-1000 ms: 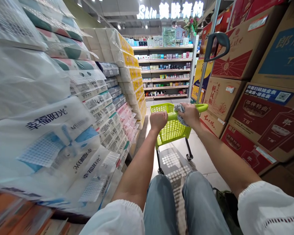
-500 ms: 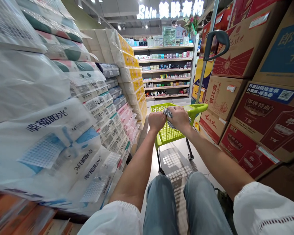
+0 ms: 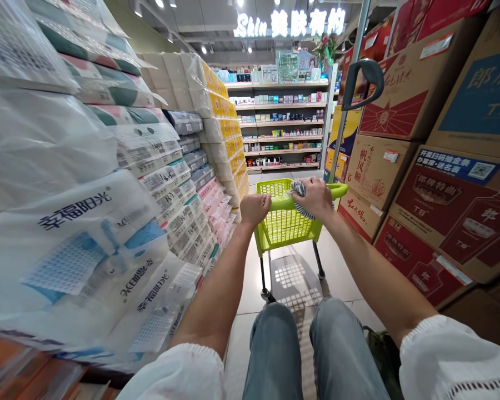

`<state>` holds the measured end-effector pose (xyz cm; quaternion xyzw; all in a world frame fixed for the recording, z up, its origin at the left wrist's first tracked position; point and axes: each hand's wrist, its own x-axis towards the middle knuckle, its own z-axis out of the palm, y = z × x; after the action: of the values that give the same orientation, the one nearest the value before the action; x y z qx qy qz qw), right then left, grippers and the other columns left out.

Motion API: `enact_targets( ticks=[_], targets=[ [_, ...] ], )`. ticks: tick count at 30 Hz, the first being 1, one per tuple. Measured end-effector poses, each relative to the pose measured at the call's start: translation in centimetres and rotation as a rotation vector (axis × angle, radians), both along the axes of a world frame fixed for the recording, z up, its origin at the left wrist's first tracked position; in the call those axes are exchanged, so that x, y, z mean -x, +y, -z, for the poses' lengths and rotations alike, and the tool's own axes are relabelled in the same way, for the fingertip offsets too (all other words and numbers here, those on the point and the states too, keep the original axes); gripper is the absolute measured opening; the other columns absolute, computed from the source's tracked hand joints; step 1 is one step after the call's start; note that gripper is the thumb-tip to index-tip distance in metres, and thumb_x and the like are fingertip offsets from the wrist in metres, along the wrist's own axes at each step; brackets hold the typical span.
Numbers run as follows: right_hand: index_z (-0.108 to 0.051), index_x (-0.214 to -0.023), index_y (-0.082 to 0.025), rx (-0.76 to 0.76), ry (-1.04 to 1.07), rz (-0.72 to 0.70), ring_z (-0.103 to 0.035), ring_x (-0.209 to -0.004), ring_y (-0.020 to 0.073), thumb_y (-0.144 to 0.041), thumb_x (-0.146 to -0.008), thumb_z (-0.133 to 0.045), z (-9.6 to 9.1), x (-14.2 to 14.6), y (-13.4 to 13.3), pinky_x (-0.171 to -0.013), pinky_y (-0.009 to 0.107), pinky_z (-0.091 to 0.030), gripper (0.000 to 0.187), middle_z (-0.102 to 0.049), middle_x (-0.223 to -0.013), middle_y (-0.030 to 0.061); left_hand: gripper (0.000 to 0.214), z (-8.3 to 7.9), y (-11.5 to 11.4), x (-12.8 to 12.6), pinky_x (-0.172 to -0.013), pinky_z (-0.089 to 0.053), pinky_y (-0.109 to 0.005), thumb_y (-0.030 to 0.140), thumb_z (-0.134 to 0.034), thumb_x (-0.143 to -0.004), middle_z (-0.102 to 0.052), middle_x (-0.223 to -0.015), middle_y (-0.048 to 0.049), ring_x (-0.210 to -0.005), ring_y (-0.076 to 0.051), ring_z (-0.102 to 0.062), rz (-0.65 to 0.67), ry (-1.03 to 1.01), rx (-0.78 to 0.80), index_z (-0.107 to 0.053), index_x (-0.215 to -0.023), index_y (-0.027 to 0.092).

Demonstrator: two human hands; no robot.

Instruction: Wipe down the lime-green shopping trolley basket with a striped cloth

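Observation:
A lime-green shopping basket cart (image 3: 289, 228) with a mesh body stands in front of my knees, on dark legs with castors. My left hand (image 3: 255, 209) is wrapped round the left end of its green handle bar (image 3: 281, 204). Farther right along the bar, my right hand (image 3: 316, 198) is closed on a striped black-and-white cloth (image 3: 299, 189), which it presses against the handle. Part of the cloth hangs below the fingers. A tall metal pole (image 3: 340, 136) with a dark loop grip (image 3: 364, 83) rises at the cart's right side.
Stacked white tissue packs (image 3: 83, 222) crowd the left, with yellow-and-white packs (image 3: 223, 128) beyond them. Piled cartons (image 3: 454, 194) line the right. Shelves of small boxes (image 3: 281, 119) stand at the back. Pale floor tiles (image 3: 250, 289) run between.
My hands have moved apart along the handle: the left one outward to the left, the right one rightward with the cloth. More of the green bar shows between them.

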<state>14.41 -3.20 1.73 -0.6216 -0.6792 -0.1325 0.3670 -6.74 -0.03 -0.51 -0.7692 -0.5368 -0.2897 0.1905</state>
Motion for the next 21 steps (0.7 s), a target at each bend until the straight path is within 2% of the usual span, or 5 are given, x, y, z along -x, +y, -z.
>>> enact_targets(
  ticks=[4, 8, 11, 14, 21],
  targets=[
    [-0.060, -0.120, -0.022, 0.069, -0.071, 0.010, -0.052, -0.096, 0.0264, -0.049, -0.084, -0.051, -0.7, 2.2, -0.8, -0.081, 0.039, -0.043, 0.046, -0.060, -0.107, 0.0117, 0.052, -1.5, -0.4, -0.1, -0.069, -0.037, -0.032, 0.038, -0.029, -0.094, -0.069, -0.073, -0.0106, -0.069, -0.020, -0.062, -0.048, 0.083, 0.022, -0.069, -0.070, 0.016],
    [-0.054, -0.125, -0.026, 0.123, -0.060, -0.029, -0.053, -0.097, 0.0242, -0.045, -0.084, -0.053, -1.5, 3.7, -0.8, -0.082, 0.035, -0.042, 0.046, -0.062, -0.108, 0.0087, 0.046, -3.1, -0.4, -3.1, -0.068, -0.042, -0.031, 0.035, -0.029, -0.093, -0.070, -0.088, -0.0112, -0.078, -0.022, -0.064, -0.062, 0.032, 0.121, -0.070, -0.086, 0.015],
    [-0.051, -0.128, -0.030, 0.096, -0.036, -0.039, -0.052, -0.101, 0.0239, -0.042, -0.086, -0.051, -1.4, 4.8, -0.8, -0.084, 0.034, -0.041, 0.044, -0.062, -0.112, 0.0066, 0.045, -2.9, -0.2, -4.6, -0.068, -0.043, -0.029, 0.028, -0.026, -0.094, -0.070, -0.090, -0.0103, -0.079, -0.020, -0.064, -0.119, -0.069, 0.215, -0.068, -0.089, 0.016],
    [-0.056, -0.123, -0.033, 0.079, -0.069, -0.038, -0.050, -0.105, 0.0256, -0.041, -0.085, -0.054, -1.1, 5.3, -0.9, -0.085, 0.036, -0.040, 0.040, -0.061, -0.116, 0.0058, 0.043, -1.8, -0.1, -4.5, -0.072, -0.043, -0.030, 0.031, -0.025, -0.095, -0.069, -0.095, -0.0099, -0.082, -0.020, -0.063, -0.100, -0.062, 0.150, -0.066, -0.096, 0.016],
    [-0.055, -0.127, -0.026, 0.114, 0.015, 0.091, -0.053, -0.097, 0.0247, -0.042, -0.085, -0.051, 0.2, -0.2, 0.3, -0.079, 0.035, -0.041, 0.045, -0.061, -0.112, 0.0093, 0.056, -0.4, 0.7, -3.6, -0.070, -0.042, -0.030, 0.035, -0.015, -0.097, -0.069, -0.094, -0.0104, -0.079, -0.019, -0.061, -0.046, -0.067, 0.031, -0.066, -0.091, 0.013]
  ],
)
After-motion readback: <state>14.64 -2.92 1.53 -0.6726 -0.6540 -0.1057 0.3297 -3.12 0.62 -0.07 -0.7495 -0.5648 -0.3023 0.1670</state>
